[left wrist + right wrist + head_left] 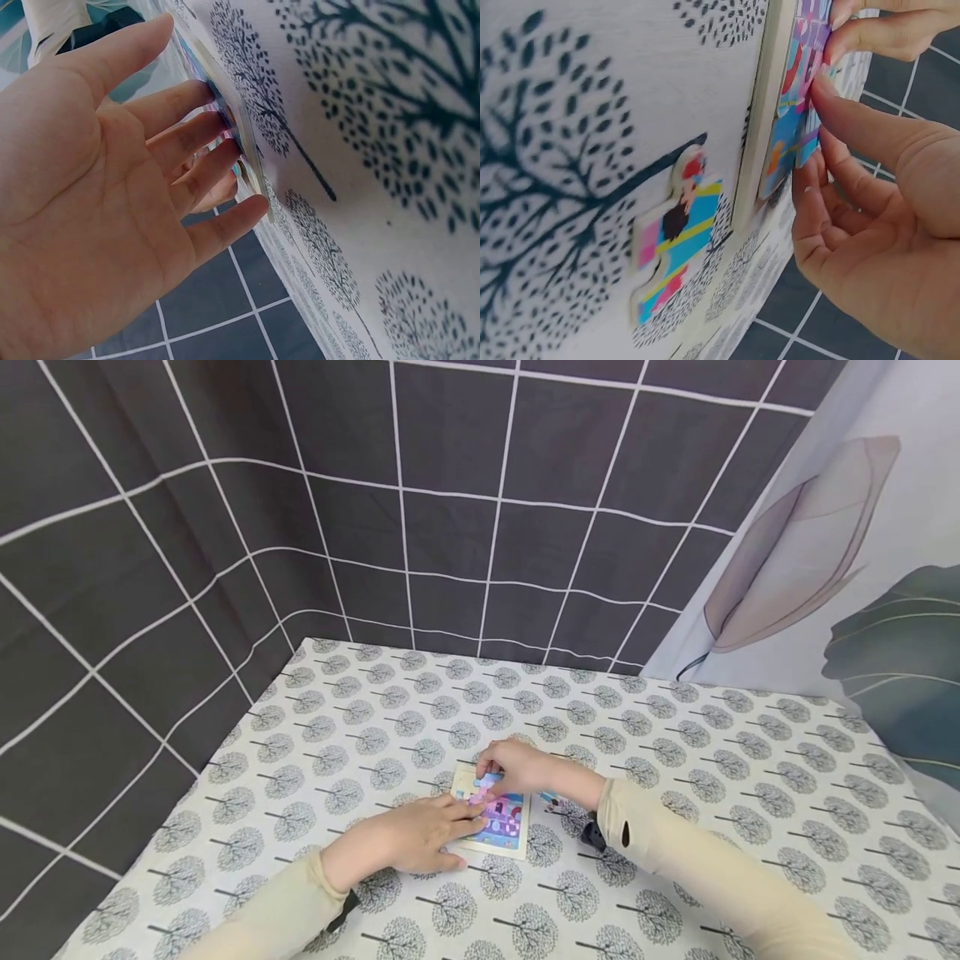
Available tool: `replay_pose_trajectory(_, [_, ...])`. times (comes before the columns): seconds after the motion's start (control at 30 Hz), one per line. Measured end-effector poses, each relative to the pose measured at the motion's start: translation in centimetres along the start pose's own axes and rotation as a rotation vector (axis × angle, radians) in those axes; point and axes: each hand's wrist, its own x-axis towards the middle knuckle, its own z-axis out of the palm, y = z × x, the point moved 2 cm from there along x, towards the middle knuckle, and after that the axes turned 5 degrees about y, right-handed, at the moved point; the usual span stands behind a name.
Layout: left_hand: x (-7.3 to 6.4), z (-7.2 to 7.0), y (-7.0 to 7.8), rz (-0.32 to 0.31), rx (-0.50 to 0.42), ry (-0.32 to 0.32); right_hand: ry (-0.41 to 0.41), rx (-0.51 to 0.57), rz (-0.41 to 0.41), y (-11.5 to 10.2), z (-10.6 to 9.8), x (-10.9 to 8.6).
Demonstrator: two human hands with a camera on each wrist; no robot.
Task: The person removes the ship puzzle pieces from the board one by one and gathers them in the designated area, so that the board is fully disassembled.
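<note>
Head view's pretty bright, with soft, even light over the worktop [645, 893]; can't pin down where it's coming from. Shadows are faint, and the dark curtain [450, 535] soaks up a lot of the light. It's a really wide lens, so stuff near the left and right edges looks stretched, and the puzzle [501, 840] ends up too small for its fine print to read. Left wrist view is dimmer and kinda bluish, with the palm of the left grip [97, 195] in soft shade. Right wrist view is muted too, and the loose puzzle piece [682, 241] looks a bit smeary.
</note>
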Motion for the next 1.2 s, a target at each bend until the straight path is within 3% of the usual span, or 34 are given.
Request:
replay_pose_trajectory(0.4, [0.0, -0.1, 0.0, 0.001, -0.012, -0.003, 0.019, 0.119, -0.134, 2.2, -0.1, -0.2])
replay_pose_trajectory(0.73, [0.9, -0.2, 0.7, 0.020, 0.024, 0.052, 0.004, 0.194, -0.151, 3.1, -0.1, -0.4])
replay_pose_trajectory(0.97, [2.4, -0.2, 1.9, 0.022, 0.065, 0.064, 0.003, 0.193, -0.192, 3.1, 0.3, -0.2])
replay_pose_trajectory(1.2, [2.9, 0.1, 2.2, 0.005, 0.083, 0.079, 0.033, 0.147, -0.186, 2.8, 0.3, -0.2])
